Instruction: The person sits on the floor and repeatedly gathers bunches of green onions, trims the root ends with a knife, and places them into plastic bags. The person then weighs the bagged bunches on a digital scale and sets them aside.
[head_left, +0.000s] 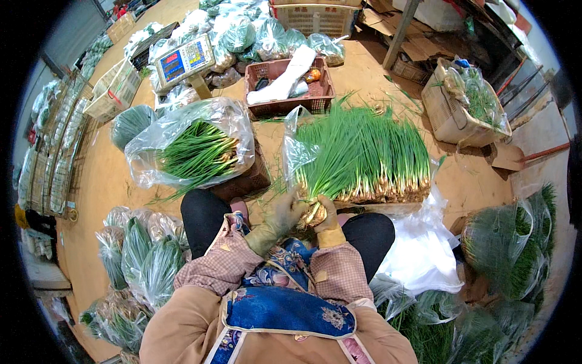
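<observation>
A bunch of spring onions (327, 171) stands in front of me, its pale root ends toward my lap and its green tops pointing away. My gloved left hand (285, 213) is closed on the left side of the bunch, near the roots. On the other side, my gloved right hand (328, 213) is closed around the root ends. Just beyond and to the right lies a wide row of more spring onions (388, 155), roots toward me. To the left, an open clear plastic bag (142, 159) with spring onions in it rests on a dark crate (257, 173).
A brown-red crate (291, 108) with a white item stands ahead, beside a digital scale (184, 62). Filled bags (236, 33) pile up behind. More bagged greens (148, 261) lie at left and right. White plastic bags (418, 249) sit by my right knee.
</observation>
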The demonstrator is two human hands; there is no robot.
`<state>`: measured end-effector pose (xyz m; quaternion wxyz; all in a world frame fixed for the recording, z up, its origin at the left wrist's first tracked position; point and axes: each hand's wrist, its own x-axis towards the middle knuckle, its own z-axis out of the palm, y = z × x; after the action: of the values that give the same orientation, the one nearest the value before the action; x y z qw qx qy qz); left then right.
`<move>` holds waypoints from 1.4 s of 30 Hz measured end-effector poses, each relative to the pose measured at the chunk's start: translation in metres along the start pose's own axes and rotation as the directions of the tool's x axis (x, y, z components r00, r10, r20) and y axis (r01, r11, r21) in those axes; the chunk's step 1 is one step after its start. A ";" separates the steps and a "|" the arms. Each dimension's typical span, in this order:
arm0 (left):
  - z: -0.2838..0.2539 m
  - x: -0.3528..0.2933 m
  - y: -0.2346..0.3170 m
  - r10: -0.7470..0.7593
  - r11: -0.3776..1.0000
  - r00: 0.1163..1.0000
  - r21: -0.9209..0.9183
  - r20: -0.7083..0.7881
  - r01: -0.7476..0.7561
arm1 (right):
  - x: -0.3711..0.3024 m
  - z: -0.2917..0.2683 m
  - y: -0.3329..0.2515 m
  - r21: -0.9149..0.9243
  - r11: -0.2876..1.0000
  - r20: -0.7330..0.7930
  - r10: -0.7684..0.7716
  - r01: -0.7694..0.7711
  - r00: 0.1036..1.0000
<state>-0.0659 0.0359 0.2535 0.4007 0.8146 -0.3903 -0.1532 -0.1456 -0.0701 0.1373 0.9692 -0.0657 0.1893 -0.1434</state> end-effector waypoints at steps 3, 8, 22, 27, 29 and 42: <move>-0.013 0.015 -0.006 -0.359 0.855 0.932 -0.384 0.044 0.347 | -0.001 -0.006 -0.003 0.004 0.998 0.330 0.060 -0.065 0.942; 0.001 0.064 -0.044 -0.191 0.884 0.968 -0.401 0.164 0.242 | -0.004 0.012 0.010 -0.056 0.998 0.186 0.022 -0.012 0.982; -0.054 0.100 -0.030 -0.304 0.951 0.950 0.079 0.071 0.299 | -0.010 0.023 -0.003 -0.069 0.995 0.135 0.080 -0.071 0.988; -0.020 0.106 -0.024 -0.214 0.911 0.974 -0.346 0.074 0.226 | -0.003 0.004 0.006 -0.141 0.970 0.153 0.221 -0.200 0.963; -0.026 0.106 -0.007 -0.140 0.956 0.987 -0.248 0.075 0.155 | -0.008 0.011 -0.007 -0.187 0.977 0.216 0.145 -0.105 0.966; -0.023 0.027 -0.069 0.011 0.921 0.772 -0.307 0.636 0.240 | 0.014 -0.021 -0.004 0.030 0.999 0.436 -0.004 -0.010 0.900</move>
<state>0.0004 0.0536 0.2162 0.3839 0.6489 -0.4135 -0.5104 -0.1425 -0.0799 0.1138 0.9881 -0.0805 -0.0345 -0.1264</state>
